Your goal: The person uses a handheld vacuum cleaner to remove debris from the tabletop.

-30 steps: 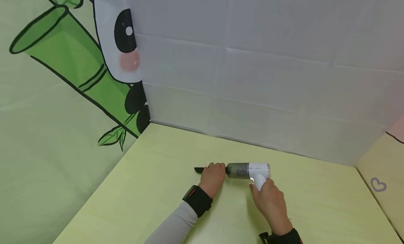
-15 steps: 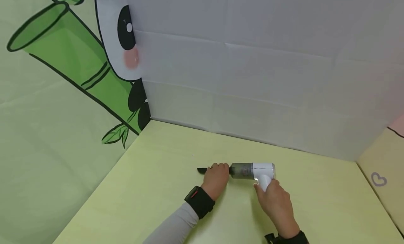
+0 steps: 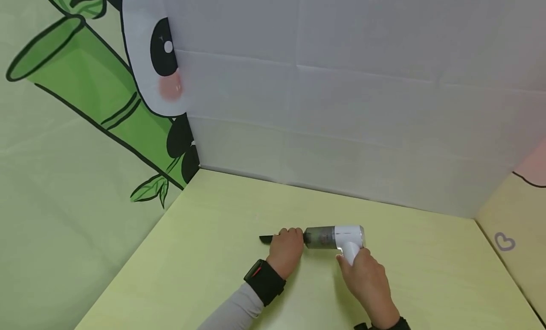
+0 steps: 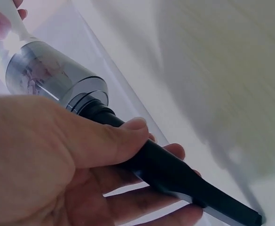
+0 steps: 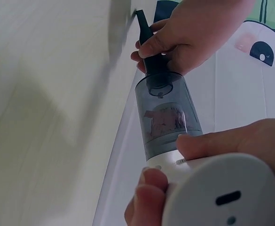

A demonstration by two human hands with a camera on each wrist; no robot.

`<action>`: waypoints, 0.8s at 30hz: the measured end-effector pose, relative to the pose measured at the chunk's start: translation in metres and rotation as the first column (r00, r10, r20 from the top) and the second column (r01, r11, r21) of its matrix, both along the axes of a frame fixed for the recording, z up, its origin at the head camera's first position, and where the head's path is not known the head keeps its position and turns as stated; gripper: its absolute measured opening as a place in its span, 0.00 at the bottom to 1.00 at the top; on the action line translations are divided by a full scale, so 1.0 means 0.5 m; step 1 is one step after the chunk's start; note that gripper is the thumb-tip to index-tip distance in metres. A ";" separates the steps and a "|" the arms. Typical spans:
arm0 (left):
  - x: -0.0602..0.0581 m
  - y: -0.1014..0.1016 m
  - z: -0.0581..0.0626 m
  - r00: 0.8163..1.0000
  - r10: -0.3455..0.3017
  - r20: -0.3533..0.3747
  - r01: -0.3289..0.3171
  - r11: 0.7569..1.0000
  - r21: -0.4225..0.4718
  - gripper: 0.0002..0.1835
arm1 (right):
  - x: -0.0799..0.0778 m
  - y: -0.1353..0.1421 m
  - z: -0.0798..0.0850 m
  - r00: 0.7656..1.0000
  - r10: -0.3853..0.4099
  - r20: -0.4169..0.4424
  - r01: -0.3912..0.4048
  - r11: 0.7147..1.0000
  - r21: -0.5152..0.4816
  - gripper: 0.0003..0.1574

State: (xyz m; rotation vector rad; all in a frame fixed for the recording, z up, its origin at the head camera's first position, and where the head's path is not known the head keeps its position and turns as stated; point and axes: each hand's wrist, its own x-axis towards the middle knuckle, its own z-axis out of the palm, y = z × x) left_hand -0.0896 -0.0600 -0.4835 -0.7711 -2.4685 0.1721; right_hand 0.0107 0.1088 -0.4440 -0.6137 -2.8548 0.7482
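A small handheld vacuum cleaner [image 3: 350, 235] lies level across the head view, white at the body with a smoky see-through dust cup [image 5: 168, 113]. A long black crevice nozzle [image 4: 170, 169] comes off the cup's front, its slanted tip pointing left. My left hand [image 3: 286, 248] grips this nozzle, thumb on one side and fingers curled round the other. My right hand [image 3: 368, 280] holds the white handle [image 3: 350, 252] below the body. In the right wrist view, its thumb lies on the body near the cup. Something pinkish-brown shows inside the cup.
Beneath the hands is a pale yellow tabletop [image 3: 204, 268]. A plain whitish wall sheet [image 3: 341, 107] rises behind it. On the left, another sheet carries a drawn green bamboo stalk [image 3: 98, 88]. A yellow side panel [image 3: 512, 225] with a heart drawing stands at right.
The head view shifts slightly, so the hands and vacuum appear a little right, then back left and lower. Both hands keep their grips on the nozzle and handle.
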 end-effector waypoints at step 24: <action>-0.072 0.010 0.019 0.983 -0.047 0.177 0.040 0.998 0.044 0.05 | -0.050 -0.019 -0.005 0.994 -0.051 -0.094 0.054 0.998 0.032 0.33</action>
